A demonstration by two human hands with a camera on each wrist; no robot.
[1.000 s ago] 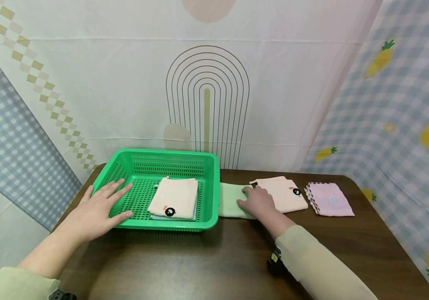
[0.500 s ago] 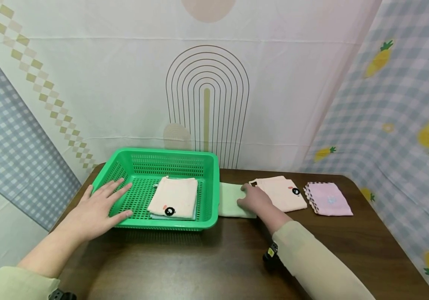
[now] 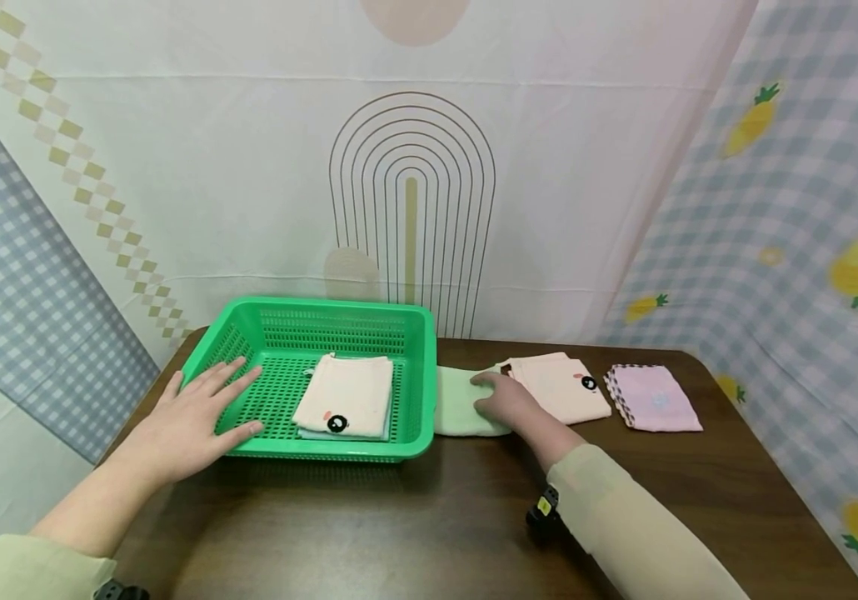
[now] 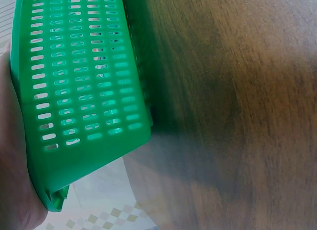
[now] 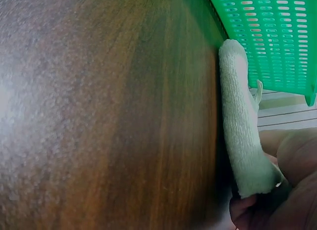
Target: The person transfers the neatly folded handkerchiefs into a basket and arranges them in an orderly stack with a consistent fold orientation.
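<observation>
My left hand (image 3: 189, 421) rests with spread fingers over the left end of a green plastic basket (image 3: 431, 375). Inside the basket lies a folded cream towel (image 3: 346, 392) with an eye pattern, on top of a light blue cloth (image 3: 309, 433). Just right of the basket is a folded pale green towel (image 3: 459, 404). My right hand (image 3: 515, 407) grips its right edge; the right wrist view shows the thumb low at the end of the green towel (image 5: 237, 121) and fingers above it. Another cream towel (image 3: 567, 392) lies partly behind that hand.
A folded pink towel (image 3: 657, 398) with a checked border lies farther right on the dark wooden table (image 3: 399, 533). Patterned cloth hangings (image 3: 264, 183) close off the back and both sides.
The green towel's near edge has lifted and bulged slightly under my right hand, whose fingers have shifted a little. My left hand keeps its place on the basket.
</observation>
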